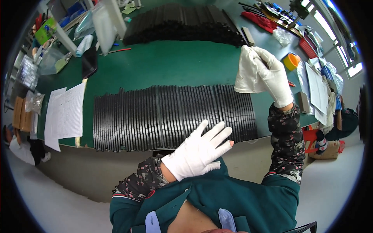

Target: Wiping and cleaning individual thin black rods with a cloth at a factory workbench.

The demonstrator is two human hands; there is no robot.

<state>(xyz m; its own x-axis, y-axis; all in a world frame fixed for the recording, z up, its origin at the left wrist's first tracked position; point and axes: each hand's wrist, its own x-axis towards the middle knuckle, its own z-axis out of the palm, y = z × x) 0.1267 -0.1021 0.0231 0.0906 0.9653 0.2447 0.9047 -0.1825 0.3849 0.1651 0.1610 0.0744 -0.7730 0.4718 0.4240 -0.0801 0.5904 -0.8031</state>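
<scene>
A row of thin black strips (163, 112), laid side by side, spans the near part of the green table (167, 62). My left hand (198, 151), in a white glove with a fingertip showing, is spread flat over the row's near edge; whether it touches the strips I cannot tell. Beyond the row's right end, my right hand (274, 75), also gloved in white, is closed on a folded white cloth (247, 73). The cloth hangs over the far right corner of the row.
A large stack of black strips (182, 23) lies at the back. Printed sheets (70, 112) and a black phone-like slab (89, 63) lie at left, with a red pen (118, 51) nearby. Yellow-orange tape rolls (291, 61) and a grey block (304, 102) are at right.
</scene>
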